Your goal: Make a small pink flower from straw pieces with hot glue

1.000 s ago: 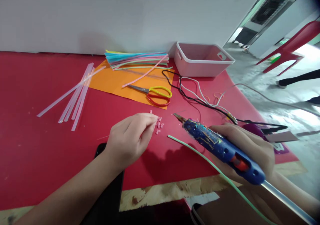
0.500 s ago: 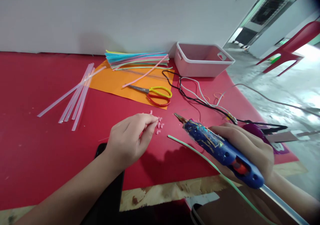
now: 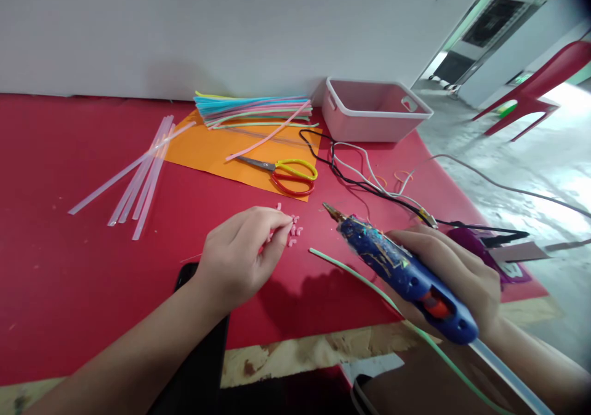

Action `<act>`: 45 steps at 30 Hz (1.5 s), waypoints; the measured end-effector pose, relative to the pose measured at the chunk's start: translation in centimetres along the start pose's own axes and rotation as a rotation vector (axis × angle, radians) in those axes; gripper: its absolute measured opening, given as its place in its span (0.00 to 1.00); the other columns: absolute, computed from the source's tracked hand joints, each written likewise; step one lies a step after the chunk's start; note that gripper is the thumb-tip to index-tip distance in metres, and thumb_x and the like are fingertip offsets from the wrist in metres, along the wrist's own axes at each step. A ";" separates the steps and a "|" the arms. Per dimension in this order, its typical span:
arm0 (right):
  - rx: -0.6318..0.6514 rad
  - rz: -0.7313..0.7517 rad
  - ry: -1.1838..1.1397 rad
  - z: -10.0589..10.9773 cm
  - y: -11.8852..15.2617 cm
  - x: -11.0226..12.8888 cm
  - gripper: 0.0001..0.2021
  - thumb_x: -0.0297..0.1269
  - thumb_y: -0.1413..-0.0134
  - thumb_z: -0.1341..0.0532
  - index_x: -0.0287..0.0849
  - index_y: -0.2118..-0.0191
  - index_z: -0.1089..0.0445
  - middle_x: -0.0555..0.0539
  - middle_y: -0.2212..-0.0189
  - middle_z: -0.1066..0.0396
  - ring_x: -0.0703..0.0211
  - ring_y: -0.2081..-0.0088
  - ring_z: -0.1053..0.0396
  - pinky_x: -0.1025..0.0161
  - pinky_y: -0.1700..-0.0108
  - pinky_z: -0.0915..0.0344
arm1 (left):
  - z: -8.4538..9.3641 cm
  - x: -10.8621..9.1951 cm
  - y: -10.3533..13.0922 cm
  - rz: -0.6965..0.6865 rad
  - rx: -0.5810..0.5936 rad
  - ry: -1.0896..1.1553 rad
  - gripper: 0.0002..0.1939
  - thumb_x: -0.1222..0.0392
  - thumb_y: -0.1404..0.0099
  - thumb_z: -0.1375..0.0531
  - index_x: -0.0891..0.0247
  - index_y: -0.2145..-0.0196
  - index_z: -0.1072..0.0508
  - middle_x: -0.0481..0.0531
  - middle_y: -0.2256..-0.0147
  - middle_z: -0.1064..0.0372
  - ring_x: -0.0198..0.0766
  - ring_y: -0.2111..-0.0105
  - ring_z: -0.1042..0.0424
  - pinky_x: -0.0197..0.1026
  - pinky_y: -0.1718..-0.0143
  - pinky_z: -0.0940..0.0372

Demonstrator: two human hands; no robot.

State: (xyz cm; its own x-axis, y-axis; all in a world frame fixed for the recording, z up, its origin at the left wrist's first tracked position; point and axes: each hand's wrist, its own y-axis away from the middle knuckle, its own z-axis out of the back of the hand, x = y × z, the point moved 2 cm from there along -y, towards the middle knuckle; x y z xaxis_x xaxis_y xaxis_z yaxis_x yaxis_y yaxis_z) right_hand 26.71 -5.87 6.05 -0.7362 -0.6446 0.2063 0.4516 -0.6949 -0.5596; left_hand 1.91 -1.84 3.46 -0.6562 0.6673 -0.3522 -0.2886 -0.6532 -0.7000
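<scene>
A blue hot glue gun (image 3: 401, 264) is being held over the worktop (image 3: 83, 292) by the right hand (image 3: 455, 270), its grip being wrapped around the body and its nozzle being directed toward the left hand (image 3: 240, 255), well apart from it. A translucent glue stick (image 3: 505, 375) is being carried in the gun's rear end. The left grip is being kept pressed together at the fingertips, against a small pile of pink pieces (image 3: 295, 231); whether one is being pinched cannot be told. Between the hands, a mint-green pipe cleaner (image 3: 353, 272) is being left running across the near edge. Beyond, yellow-and-red-handled scissors (image 3: 295, 170) are being supported mostly on orange paper (image 3: 207, 154), behind which bundled pipe cleaners (image 3: 253, 108) are being flanked by a pink plastic bin (image 3: 369, 125).
</scene>
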 end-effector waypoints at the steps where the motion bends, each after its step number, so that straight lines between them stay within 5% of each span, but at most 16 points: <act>1: -0.005 -0.003 0.015 0.0 -0.1 0.1 0.13 0.31 0.46 0.39 0.39 0.53 0.35 0.44 0.68 0.30 0.57 0.70 0.31 0.62 0.69 0.35 | 0.0 0.0 0.0 0.003 0.007 0.004 0.02 0.67 0.36 0.39 0.66 0.64 0.27 0.50 0.68 0.24 0.28 0.76 0.29 0.31 0.70 0.35; 45: 0.062 0.018 -0.081 -1.6 -0.1 0.8 0.13 0.32 0.41 0.45 0.40 0.50 0.36 0.43 0.68 0.30 0.55 0.68 0.30 0.60 0.67 0.33 | 0.2 -0.2 0.1 0.054 -0.028 -0.110 0.04 0.60 0.34 0.40 0.61 0.66 0.28 0.46 0.75 0.24 0.32 0.77 0.25 0.33 0.73 0.32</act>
State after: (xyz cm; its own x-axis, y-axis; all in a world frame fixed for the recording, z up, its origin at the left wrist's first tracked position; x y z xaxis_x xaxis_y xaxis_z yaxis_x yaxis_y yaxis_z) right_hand 25.29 -5.79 4.95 -0.6857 -0.6790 0.2623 0.4965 -0.6998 -0.5136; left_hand 1.86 -2.10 3.58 -0.7432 0.5870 -0.3210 -0.2321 -0.6762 -0.6992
